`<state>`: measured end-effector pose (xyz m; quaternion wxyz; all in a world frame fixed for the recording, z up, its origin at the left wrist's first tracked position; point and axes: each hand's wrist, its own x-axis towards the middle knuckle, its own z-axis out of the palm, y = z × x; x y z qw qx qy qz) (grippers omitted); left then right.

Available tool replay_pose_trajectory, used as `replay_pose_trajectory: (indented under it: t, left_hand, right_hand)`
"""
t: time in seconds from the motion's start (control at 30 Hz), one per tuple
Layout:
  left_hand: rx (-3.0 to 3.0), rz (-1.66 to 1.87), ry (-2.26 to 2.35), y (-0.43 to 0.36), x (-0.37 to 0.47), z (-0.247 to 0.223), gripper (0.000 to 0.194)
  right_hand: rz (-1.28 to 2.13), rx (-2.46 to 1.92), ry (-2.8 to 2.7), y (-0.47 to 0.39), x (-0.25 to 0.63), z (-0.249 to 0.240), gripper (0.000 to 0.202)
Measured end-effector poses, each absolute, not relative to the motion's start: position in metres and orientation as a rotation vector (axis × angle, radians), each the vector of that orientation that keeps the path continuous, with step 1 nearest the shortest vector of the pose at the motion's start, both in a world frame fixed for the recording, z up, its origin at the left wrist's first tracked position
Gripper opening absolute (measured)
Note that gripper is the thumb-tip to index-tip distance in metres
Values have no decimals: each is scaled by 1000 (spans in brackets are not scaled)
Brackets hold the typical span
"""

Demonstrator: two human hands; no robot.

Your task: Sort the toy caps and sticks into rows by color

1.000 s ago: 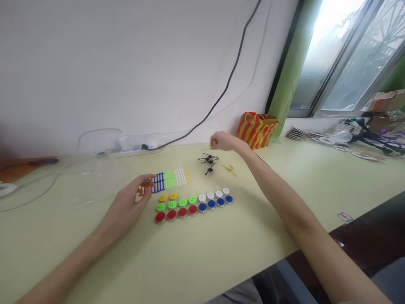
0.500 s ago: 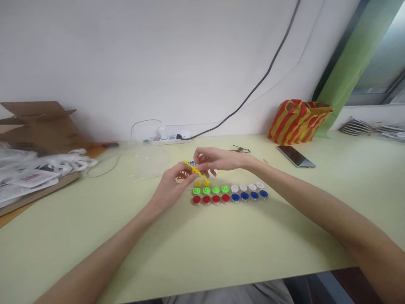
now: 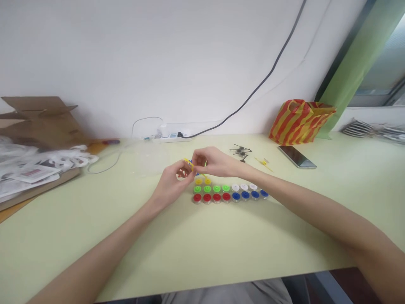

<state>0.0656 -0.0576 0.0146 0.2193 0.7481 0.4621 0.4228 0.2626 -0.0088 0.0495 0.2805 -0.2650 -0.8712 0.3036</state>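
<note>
- Both hands meet above the middle of the tabletop [image 3: 202,253].
- The left hand [image 3: 172,183] and right hand [image 3: 215,162] each pinch a thin yellow strip [image 3: 189,163], fingers closed on it.
- The strip's visible end slants up-left, between both sets of fingertips.
- Rows of coloured discs [image 3: 229,193] lie just below the hands.

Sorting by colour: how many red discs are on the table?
4 red discs, side by side at the left end of the front row, left of the blue discs. None appear hidden.
</note>
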Motion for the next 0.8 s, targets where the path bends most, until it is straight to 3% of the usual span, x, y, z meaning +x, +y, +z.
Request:
replay_pose_trajectory:
  t: [0.17, 0.43, 0.8]
  left_hand:
    - [2143, 1265, 1335, -60, 68, 17, 16]
    - [2066, 1295, 1462, -62, 76, 19, 18]
    - [2066, 1370, 1577, -47, 56, 15, 15]
  right_hand:
    - [922, -707, -2189, -12, 257, 48, 2]
    - [1158, -639, -2176, -2, 261, 49, 6]
    - [1105, -615, -2288, -4, 275, 63, 9]
